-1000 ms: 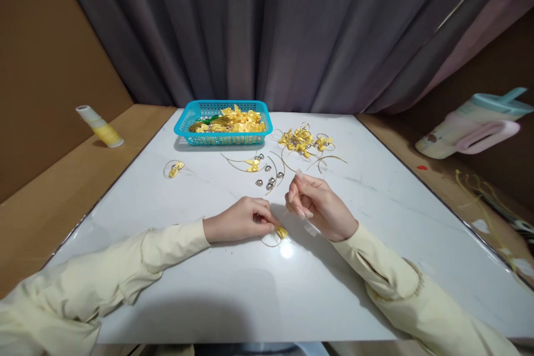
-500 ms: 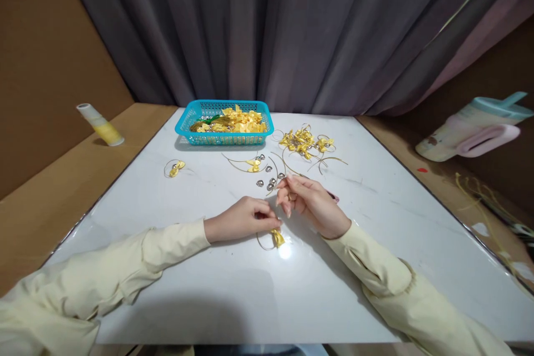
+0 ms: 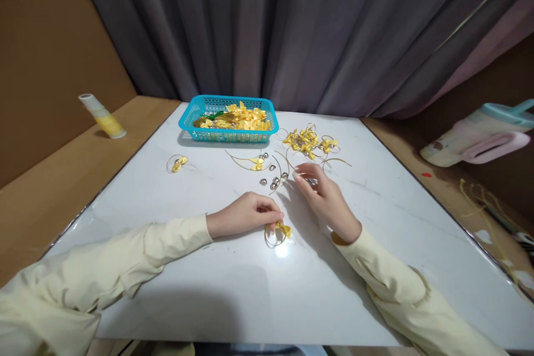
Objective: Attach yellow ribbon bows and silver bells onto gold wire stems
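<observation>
Pinching down at the middle of the white tabletop (image 3: 233, 289), the left hand (image 3: 244, 214) has its fingertips closed on a small yellow ribbon bow (image 3: 285, 228) tied to a loop of gold cord (image 3: 273, 238), and the bow lies right on the glossy surface just off those fingertips. Over to the other side, the right hand (image 3: 325, 197) reaches forward, fingers loosely curled, tips at a little cluster of silver bells (image 3: 274, 181) and a curved gold cord; whether it actually grips anything there, I cannot tell. Beyond the bells lies another bow on a gold cord (image 3: 256, 163), and further right a tangled heap of bows and cords (image 3: 308, 142). At the far edge sits a turquoise plastic basket (image 3: 227, 133), full of yellow bows with something green at its left end. Off to the left, alone on the white top, lies a single bow with its ring of cord (image 3: 177, 163). Out on the brown surface on the left lies a spool of yellow thread (image 3: 102, 117); on the right, a pink and teal jug (image 3: 479, 136) lies tipped over. Grey curtains (image 3: 271, 28) hang behind it all.
</observation>
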A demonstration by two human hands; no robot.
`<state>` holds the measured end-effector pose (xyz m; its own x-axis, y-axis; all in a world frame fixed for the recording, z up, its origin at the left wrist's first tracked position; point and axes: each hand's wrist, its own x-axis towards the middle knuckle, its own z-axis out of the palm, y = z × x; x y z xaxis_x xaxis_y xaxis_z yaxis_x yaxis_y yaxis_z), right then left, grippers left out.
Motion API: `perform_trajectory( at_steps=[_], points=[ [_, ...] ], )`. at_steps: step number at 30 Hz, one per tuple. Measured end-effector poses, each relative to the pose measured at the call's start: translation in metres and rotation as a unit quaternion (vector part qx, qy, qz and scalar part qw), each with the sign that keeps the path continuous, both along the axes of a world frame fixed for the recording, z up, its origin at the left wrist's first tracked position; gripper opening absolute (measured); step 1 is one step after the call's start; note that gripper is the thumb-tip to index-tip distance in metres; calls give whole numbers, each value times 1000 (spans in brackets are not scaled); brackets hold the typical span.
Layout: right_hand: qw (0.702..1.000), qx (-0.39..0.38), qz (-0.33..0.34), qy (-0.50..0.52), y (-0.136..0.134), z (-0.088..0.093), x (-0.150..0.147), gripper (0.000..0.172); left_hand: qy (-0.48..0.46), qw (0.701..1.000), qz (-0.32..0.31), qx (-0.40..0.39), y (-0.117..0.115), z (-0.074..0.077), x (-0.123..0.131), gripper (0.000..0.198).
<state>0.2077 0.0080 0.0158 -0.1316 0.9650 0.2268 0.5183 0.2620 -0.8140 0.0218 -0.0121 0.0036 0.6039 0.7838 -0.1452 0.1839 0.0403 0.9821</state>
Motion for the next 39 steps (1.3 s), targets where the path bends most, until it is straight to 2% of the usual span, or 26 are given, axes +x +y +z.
perform_trajectory(
  at_steps=[2, 3, 5, 7, 10, 15, 20, 25, 31, 35, 39],
  points=[
    [995, 31, 5, -93, -5, 11, 4, 27, -10, 1000, 5, -14, 0, -1, 1, 18],
    [990, 11, 33, -139, -8, 17, 6, 32, -14, 1000, 6, -22, 0, -1, 1, 18],
    [967, -84, 131, -203, -15, 25, 6, 41, -16, 999, 11, -29, 0, -2, 0, 17],
    [931, -189, 222, -221, -21, 27, 4, 43, -12, 1000, 16, -22, 0, -3, 0, 16],
    [902, -278, 277, -180, -24, 20, 1, 39, -9, 1000, 19, -8, 1, -5, -1, 16],
    [882, -360, 296, -78, -16, 9, 4, 26, -29, 999, 16, -22, 0, -3, -1, 17],
    [850, -409, 329, -41, -12, 10, 6, 28, -36, 998, 36, -24, 1, -2, 0, 18],
    [848, -406, 340, -19, -12, 10, 5, 28, -33, 997, 62, -5, 0, -4, 0, 18],
    [848, -416, 327, -23, -9, 6, 6, 28, -29, 998, 45, 12, -3, -6, -1, 21],
    [880, -367, 303, -4, -10, 4, 4, 27, -36, 998, 45, 12, -3, -5, -1, 21],
    [905, -344, 248, 28, -10, 1, 1, 31, -51, 998, 45, -1, -3, -6, -1, 22]
  ],
)
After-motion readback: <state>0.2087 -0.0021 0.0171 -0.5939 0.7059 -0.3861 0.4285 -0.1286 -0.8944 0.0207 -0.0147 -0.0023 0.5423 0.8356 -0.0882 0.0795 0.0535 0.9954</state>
